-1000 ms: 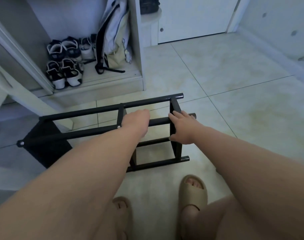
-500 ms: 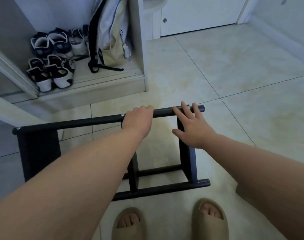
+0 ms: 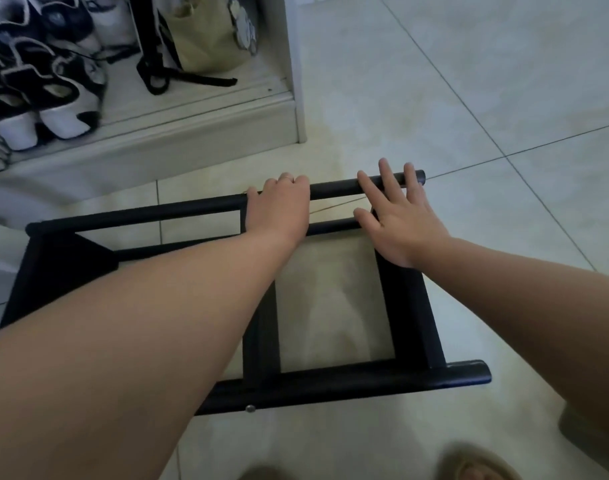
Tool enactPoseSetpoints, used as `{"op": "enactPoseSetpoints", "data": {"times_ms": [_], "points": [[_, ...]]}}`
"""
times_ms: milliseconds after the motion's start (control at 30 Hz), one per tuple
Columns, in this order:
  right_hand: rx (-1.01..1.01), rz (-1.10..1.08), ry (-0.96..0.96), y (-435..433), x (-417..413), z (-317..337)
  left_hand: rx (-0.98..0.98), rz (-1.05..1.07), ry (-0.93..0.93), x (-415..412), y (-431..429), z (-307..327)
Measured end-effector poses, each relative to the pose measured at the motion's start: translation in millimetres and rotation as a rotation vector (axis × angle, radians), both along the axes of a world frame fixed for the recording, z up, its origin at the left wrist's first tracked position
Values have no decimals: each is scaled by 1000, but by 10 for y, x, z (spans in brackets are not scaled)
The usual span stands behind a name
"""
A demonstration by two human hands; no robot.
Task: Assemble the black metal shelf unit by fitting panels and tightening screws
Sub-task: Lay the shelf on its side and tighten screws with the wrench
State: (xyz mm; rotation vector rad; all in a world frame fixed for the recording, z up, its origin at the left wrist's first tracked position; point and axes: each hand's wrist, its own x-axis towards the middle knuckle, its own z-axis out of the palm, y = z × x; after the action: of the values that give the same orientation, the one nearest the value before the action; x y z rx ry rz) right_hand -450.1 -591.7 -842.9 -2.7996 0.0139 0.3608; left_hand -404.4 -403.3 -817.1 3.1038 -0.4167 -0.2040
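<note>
Shelf unit (image 3: 414,306) on pale tiled floor (image 3: 434,98)

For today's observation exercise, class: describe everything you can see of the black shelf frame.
The shelf frame is black, seemingly metal: round bars joined by flat cross pieces, a solid panel at its left end, a silver screw head on the near bar. It is on the tiled floor. The left hand grips the far bar; the right hand lies flat on that bar's end.
</note>
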Motion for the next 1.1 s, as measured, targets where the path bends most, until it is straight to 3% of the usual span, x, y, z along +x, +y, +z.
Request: {"op": "enactPoseSetpoints", "data": {"times_ms": [167,333,700,900,1100], "points": [[-15,27,23,-66,-15,28,-61,5,-15,-79,25,-120],[-35,49,45,-227,-463,502,9,-7,200,-560,16,112],[-132,-128,17,-1392,-2300,1621,12,-463,217,-1837,-1101,1230],[-135,-279,122,-2048,-3185,1507,-19,-629,292,-2473,-2012,1312],[-83,-379,304,-2440,-3517,843,24,-705,561,-2730,-2609,818]]}}
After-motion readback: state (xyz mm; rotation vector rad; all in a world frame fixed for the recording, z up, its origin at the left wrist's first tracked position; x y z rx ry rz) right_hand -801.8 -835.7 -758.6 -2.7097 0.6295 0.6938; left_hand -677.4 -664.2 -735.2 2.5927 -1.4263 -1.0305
